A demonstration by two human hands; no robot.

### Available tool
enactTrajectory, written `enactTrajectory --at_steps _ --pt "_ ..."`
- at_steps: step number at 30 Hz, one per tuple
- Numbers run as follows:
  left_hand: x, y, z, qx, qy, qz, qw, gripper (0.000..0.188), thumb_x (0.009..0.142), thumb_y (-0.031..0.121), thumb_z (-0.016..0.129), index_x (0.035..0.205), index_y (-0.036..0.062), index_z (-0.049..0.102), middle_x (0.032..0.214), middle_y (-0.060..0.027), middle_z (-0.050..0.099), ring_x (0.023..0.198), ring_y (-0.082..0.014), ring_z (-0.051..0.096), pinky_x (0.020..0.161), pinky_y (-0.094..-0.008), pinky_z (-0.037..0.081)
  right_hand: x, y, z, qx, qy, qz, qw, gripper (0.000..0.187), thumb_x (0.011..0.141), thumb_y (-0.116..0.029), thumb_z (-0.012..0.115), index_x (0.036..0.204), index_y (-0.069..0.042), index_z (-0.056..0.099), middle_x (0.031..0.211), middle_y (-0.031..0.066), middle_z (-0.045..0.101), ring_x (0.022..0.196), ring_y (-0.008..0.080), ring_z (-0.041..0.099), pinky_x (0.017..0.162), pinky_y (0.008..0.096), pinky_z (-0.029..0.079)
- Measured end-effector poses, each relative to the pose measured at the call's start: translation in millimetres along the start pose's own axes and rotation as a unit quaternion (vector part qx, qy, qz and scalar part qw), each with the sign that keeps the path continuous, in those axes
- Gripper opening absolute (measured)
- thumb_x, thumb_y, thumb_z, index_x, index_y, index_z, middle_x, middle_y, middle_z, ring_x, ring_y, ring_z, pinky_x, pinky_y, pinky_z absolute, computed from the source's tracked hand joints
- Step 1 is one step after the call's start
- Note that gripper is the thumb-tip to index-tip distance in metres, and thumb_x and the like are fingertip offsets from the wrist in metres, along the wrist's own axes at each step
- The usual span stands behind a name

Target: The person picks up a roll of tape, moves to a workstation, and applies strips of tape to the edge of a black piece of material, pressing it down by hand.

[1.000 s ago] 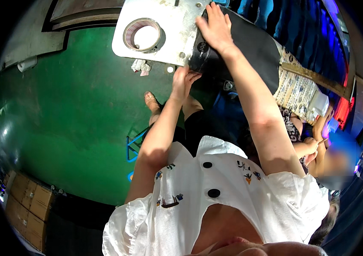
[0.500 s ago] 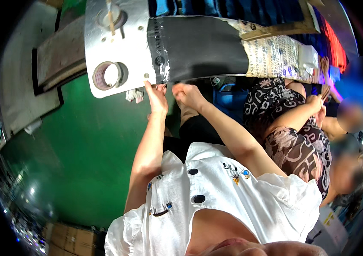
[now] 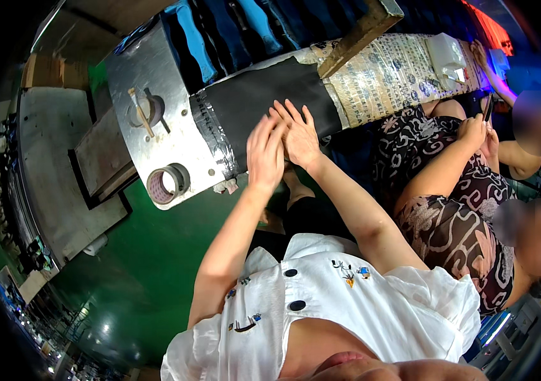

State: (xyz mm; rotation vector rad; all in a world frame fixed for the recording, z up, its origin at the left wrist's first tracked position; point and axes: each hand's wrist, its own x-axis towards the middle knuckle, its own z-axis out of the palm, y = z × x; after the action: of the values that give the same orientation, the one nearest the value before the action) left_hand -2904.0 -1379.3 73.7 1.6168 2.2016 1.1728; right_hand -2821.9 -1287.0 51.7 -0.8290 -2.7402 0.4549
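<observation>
A black sheet lies across the narrow metal bench, its left edge held down by a strip of clear tape. My left hand rests flat over the sheet's front part, fingers stretched out and pointing away from me. Just right of it, my right hand lies with fingers spread on the same sheet. The two hands touch or overlap slightly at the fingers. Neither holds anything that I can see.
A tape roll stands on the bare metal end, near a round container with a brush. Blue pieces hang behind. Patterned paper, a wooden bar and a white box lie right, beside a seated co-worker.
Both hands have moved from the bench's front edge up onto the black sheet, and their fingers have straightened. The view has turned, so the bench now slants.
</observation>
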Motion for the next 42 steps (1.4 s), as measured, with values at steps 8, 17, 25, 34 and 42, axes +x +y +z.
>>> enactTrajectory --at_steps 8,17,25,34,42 --pt "26 -23 30 0.176 -0.083 -0.055 0.979 0.045 0.084 0.027 0.046 0.126 0.0102 0.044 0.136 -0.0147 0.033 0.127 -0.0322 0.027 0.104 -0.0467 0.018 26 41 -21 -0.008 0.080 0.019 0.997 0.042 0.079 -0.017 0.052 0.118 -0.004 0.048 0.129 0.0118 0.042 0.123 0.0267 0.035 0.101 0.0422 0.026" --pt "29 -21 33 0.222 -0.125 -0.037 0.966 0.059 0.075 0.041 0.056 0.127 0.0154 0.043 0.137 -0.0129 0.031 0.126 -0.0377 0.026 0.101 -0.0540 0.017 42 45 -2 -0.050 0.079 0.031 0.995 0.048 0.079 -0.025 0.054 0.119 0.001 0.046 0.129 0.0150 0.042 0.122 0.0270 0.036 0.102 0.0415 0.025" --pt "29 -21 36 0.225 -0.103 -0.040 0.968 0.064 0.072 0.042 0.058 0.128 0.0156 0.042 0.137 -0.0125 0.032 0.126 -0.0381 0.026 0.101 -0.0533 0.018 56 51 4 0.079 0.087 0.028 0.993 0.038 0.080 -0.019 0.053 0.115 -0.004 0.052 0.124 0.0095 0.048 0.119 0.0248 0.041 0.097 0.0391 0.032" --pt "26 -21 36 0.234 -0.101 -0.033 0.966 0.062 0.072 0.042 0.058 0.127 0.0172 0.043 0.137 -0.0125 0.032 0.125 -0.0375 0.026 0.101 -0.0533 0.017 15 61 -9 0.021 0.073 -0.002 0.997 0.039 0.080 -0.016 0.051 0.117 -0.005 0.050 0.125 0.0074 0.048 0.118 0.0231 0.041 0.097 0.0384 0.032" --pt "22 -23 19 0.132 -0.098 -0.028 0.986 0.060 0.074 0.031 0.059 0.129 0.0141 0.041 0.139 -0.0142 0.027 0.128 -0.0374 0.022 0.103 -0.0528 0.015 14 58 -3 -0.010 0.081 0.003 0.997 0.041 0.080 -0.017 0.052 0.120 -0.008 0.047 0.127 0.0044 0.045 0.119 0.0209 0.040 0.098 0.0373 0.031"
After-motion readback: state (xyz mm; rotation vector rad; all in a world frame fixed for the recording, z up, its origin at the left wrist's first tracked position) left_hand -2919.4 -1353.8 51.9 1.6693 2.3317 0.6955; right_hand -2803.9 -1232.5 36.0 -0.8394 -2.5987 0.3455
